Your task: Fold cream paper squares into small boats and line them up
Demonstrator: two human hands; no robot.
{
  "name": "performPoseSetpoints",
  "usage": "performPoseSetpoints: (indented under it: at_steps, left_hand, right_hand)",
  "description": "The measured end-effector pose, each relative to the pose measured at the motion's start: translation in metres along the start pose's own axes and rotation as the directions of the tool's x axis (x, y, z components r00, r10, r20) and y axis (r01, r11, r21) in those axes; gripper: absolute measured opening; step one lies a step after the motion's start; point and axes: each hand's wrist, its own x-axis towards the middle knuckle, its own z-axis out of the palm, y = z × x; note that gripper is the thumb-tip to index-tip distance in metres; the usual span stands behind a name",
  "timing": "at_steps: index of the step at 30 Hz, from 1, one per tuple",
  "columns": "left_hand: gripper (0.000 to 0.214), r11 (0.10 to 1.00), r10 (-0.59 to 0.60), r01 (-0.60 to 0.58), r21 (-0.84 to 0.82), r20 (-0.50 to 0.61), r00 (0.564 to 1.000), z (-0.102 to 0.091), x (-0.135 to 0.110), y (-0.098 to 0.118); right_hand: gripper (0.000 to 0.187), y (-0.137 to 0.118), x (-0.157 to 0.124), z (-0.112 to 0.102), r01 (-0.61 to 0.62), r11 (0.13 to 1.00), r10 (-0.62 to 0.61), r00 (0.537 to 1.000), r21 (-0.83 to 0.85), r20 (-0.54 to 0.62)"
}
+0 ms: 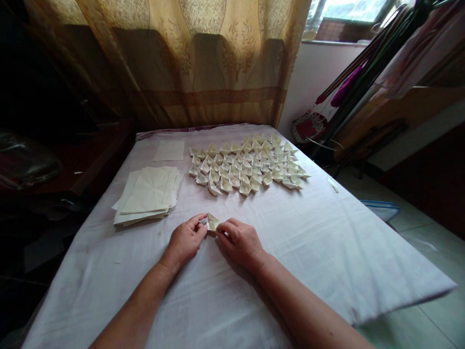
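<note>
A small folded cream paper piece (212, 222) sits between my two hands, just above a white cloth-covered table (327, 252). My left hand (186, 240) pinches its left side with thumb and fingers closed. My right hand (240, 241) pinches its right side, fingers curled. Beyond them, several finished folded paper pieces (247, 165) lie in rows at the table's middle back. A stack of creased cream paper squares (148, 194) lies to the left of my hands.
A single flat paper sheet (169, 150) lies at the back left. A patterned curtain (196, 63) hangs behind the table. A rack with clothes and a red bag (308, 128) stand at right. The table's right edge drops to a tiled floor.
</note>
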Motion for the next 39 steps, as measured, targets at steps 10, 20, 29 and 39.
performPoseSetpoints:
  at_steps: [10,20,29,39]
  left_hand:
    - [0.05,0.996,-0.048,0.049,-0.081,0.012,0.999,-0.002,-0.001,0.006]
    - [0.048,0.997,-0.056,0.056,-0.052,0.009,0.998,-0.002,-0.004,0.008]
    - [0.045,0.995,-0.072,0.074,-0.07,0.032,0.997,-0.004,-0.003,0.006]
    - [0.045,0.992,-0.016,0.01,-0.125,-0.042,0.999,-0.011,-0.001,0.005]
  right_hand:
    - [0.021,0.116,0.02,-0.088,-0.431,0.848,0.257,0.842,-0.308,-0.474]
    - [0.02,0.159,0.026,-0.088,-0.488,0.782,0.307,0.843,-0.388,-0.441]
    - [0.031,0.156,0.021,-0.087,-0.478,0.792,0.287,0.841,-0.381,-0.458]
    - [0.023,0.077,0.034,-0.045,-0.135,0.932,0.081,0.982,-0.337,-0.169]
